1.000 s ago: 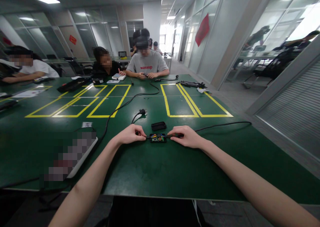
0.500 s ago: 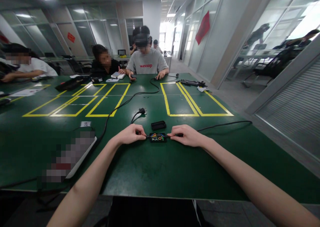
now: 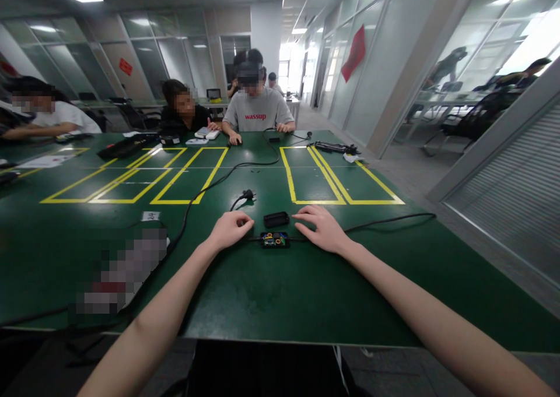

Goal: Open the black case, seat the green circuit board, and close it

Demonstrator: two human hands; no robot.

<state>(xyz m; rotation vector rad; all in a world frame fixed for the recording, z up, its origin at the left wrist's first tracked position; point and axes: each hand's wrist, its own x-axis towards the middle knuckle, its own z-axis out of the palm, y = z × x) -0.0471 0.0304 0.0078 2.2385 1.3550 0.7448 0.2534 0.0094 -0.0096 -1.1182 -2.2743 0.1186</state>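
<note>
Your left hand (image 3: 228, 229) and right hand (image 3: 324, 229) shifted forward off the cable leads (image 3: 298, 239). Open circuit-board housing (image 3: 275, 240) lies between them, nearer you than the fingertips, long axis left-right. Right fingers spread, nothing visibly held; left curled, hold unclear. Black lid (image 3: 276, 218) just beyond, between fingertips, right hand nearer.

Hands (image 3: 228, 229) (image 3: 322, 229) apart, left perhaps curled, right spread

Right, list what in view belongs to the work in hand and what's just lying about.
Work in hand, it seems:
open black case with circuitry
loose black cover just beyond it
black cable on the right
plug, probably

Apparently just lying about:
white tag
pale blurred-out strip
black tripod-like bundle
</note>
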